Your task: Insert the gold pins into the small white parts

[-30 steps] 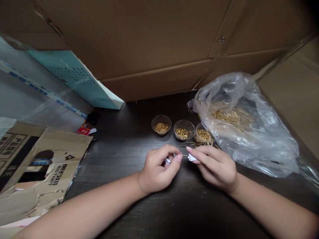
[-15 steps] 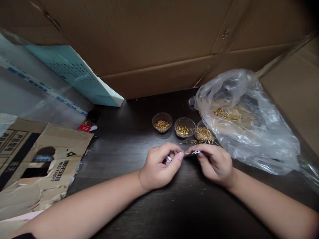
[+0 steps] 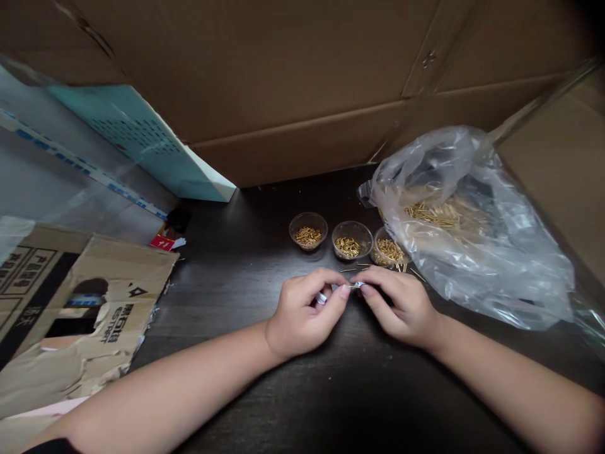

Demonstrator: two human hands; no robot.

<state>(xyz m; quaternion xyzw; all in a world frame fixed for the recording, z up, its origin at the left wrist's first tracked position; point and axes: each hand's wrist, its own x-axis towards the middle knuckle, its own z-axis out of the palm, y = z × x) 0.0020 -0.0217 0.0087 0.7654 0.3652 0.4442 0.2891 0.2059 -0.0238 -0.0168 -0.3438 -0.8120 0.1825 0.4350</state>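
In the head view, a thin gold pin (image 3: 353, 286) is pinched between the fingertips of the right hand (image 3: 399, 309), its end close to a small white scrap (image 3: 359, 284), so those fingers are closed together on it. A small white piece (image 3: 321, 298) is clamped in the curled fingers of the left hand (image 3: 305, 313). The two hands are held almost touching, and whether the pin is joined to the white piece cannot be told. Just beyond them, three clear plastic cups (image 3: 308, 230) of gold pins stand in a row on a dark table (image 3: 227, 378), with loose pins (image 3: 416, 273) scattered nearby. A clear plastic bag (image 3: 501, 265) of pins lies to the right.

The thin pin could be dropped if the pinch is loosened, and it would be easily lost among the loose pins. It could be bent if pressed at an angle. A cup could be tipped if knocked by a knuckle.
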